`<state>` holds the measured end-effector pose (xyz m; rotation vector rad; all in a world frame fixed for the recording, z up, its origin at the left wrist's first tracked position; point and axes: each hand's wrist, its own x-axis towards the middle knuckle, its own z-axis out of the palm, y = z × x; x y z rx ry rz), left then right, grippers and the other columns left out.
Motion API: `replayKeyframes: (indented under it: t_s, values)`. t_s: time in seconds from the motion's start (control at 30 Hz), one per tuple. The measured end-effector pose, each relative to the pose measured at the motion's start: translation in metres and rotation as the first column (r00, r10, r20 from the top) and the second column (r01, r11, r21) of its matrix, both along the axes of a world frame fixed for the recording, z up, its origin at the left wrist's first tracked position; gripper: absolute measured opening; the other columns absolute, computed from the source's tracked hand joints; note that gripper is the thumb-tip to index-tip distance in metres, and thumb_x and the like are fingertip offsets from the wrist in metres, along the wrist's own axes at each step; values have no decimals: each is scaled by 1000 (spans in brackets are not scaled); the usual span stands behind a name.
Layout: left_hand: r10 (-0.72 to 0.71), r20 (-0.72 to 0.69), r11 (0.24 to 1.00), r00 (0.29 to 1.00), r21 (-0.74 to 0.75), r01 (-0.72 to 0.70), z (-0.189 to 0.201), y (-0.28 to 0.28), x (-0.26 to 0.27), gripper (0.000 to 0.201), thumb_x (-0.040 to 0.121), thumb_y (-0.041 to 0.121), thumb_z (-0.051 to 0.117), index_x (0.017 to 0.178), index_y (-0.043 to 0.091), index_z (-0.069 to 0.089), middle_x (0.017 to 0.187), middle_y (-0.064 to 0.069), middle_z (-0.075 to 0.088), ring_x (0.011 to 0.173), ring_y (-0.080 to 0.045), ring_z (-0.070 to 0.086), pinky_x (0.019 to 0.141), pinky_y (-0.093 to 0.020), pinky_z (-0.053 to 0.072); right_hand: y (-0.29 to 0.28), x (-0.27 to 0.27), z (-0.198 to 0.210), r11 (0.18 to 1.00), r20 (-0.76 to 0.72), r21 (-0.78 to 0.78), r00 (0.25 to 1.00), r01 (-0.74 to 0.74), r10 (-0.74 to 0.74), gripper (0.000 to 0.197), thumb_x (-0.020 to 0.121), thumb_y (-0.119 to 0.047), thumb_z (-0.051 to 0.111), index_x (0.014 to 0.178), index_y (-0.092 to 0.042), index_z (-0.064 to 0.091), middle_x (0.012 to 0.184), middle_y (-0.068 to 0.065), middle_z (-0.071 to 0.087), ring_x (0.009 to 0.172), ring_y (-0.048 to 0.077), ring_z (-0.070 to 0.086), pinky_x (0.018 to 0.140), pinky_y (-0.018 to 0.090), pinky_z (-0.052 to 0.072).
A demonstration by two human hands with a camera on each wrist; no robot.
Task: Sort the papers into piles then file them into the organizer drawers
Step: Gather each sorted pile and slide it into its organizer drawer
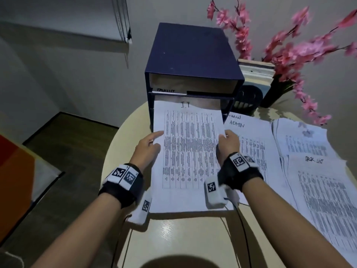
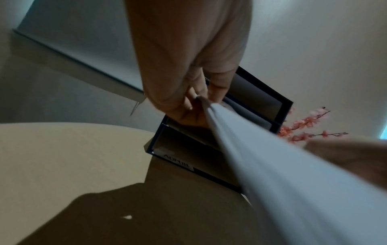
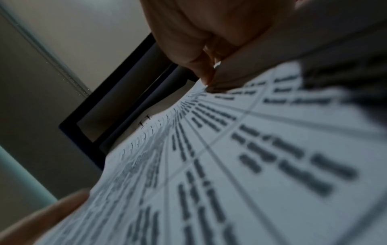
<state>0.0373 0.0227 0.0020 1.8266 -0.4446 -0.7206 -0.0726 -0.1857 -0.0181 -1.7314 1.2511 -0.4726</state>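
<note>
R hand (image 3: pixel 201 43) pinching printed paper stack (image 3: pixel 220 157), dark organizer (image 3: pixel 83 137) behind, blurred fingertip (image 3: pixel 41 220) bottom-left

Handwritten headings on papers and organizer slots

"I.T" tops the held sheet (image 1: pixel 188 144); "ADMIN" heads the pile (image 1: pixel 251 144) beside it, "TASK LIST" the pile (image 1: pixel 318 182) at the table's right edge; organizer (image 1: pixel 191 60) labels read "TASK LIST" (image 1: pixel 166 90) and "ADMIN" (image 2: pixel 177 163) (table print too blurred).

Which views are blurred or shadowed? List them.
Head view: dim room, flowers at the right edge smeared, a dark shadow on the table at the bottom. Left wrist view: papers blurred close up, a broad shadow on the table. Right wrist view: near print soft, sharper toward the organizer.
</note>
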Motion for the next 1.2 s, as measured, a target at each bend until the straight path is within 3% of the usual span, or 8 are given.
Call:
replayKeyframes:
  t_s: [0.07, 0.2, 0.27, 0.43, 0.63, 0.83, 0.93, 1.2]
  values:
    - [-86, -36, 996, 996, -17, 85, -6, 7, -6, 43, 90, 4, 44, 121, 32, 53, 114, -1, 54, 53, 0, 45, 56, -18, 39, -15, 15, 11, 1000, -55, -14, 998, 16, -17, 33, 91, -5, 40, 60, -13, 37, 63, 1, 35, 57, 15, 34, 56, 27, 28]
    - [-165, -134, 986, 977, -56, 159, -15, 23, -11, 33, 92, 4, 46, 112, 27, 60, 127, 8, 50, 83, -13, 67, 61, -12, 49, -38, 42, 34, 995, 2, 28, 996, 94, -94, 47, 92, -6, 45, 50, -13, 25, 53, 5, 29, 47, 15, 27, 55, 23, 32]
    - [-119, -166, 990, 979, -88, 105, -13, 21, -3, 31, 93, 3, 43, 106, 25, 61, 123, 6, 51, 72, -10, 69, 53, -14, 51, -39, 44, 37, 978, 87, 182, 989, 101, -118, 39, 92, -15, 50, 55, -17, 37, 56, 2, 39, 50, 13, 37, 62, 26, 38]
    - [16, -83, 989, 996, -147, -28, 0, -19, 36, 30, 94, -2, 38, 101, 17, 60, 131, -3, 46, 112, -19, 53, 57, -10, 53, -7, 7, 33, 799, 325, 573, 945, -181, -19, 11, 92, -12, 53, 96, -4, 59, 80, 7, 67, 67, 19, 65, 56, 24, 55]
    - [116, -95, 961, 989, -242, -136, 11, -64, 52, 27, 94, -1, 39, 113, 10, 55, 124, -7, 47, 92, -17, 56, 59, -10, 53, -18, 26, 39, 801, 383, 589, 909, -103, -165, 13, 95, 0, 41, 84, -4, 47, 39, 3, 60, 29, 4, 54, 29, 11, 42]
    - [39, -26, 983, 999, -180, -43, -7, -55, 27, 21, 92, 3, 45, 86, 17, 60, 81, -1, 56, 64, -14, 59, 56, -13, 50, -35, 80, 48, 771, 472, 634, 822, -66, -318, 31, 98, 4, 30, 125, 15, 38, 100, 33, 61, 54, 19, 71, 37, 21, 51]
    - [-34, -63, 998, 997, -52, 30, -22, -56, 15, 25, 93, 1, 43, 80, 12, 61, 75, -7, 56, 60, -16, 56, 51, -13, 50, -36, 80, 47, 752, 477, 648, 833, -116, -282, 26, 97, 2, 31, 117, 12, 43, 116, 27, 57, 99, 30, 67, 71, 31, 57]
    - [-124, -75, 962, 989, 236, 139, -55, -105, -31, 17, 88, 7, 51, 80, 13, 65, 81, -4, 62, 78, -19, 56, 73, -26, 46, -64, -44, 6, 985, 141, 142, 983, 97, -117, 17, 88, -6, 48, 78, -14, 59, 81, 5, 63, 80, 20, 61, 76, 29, 49]
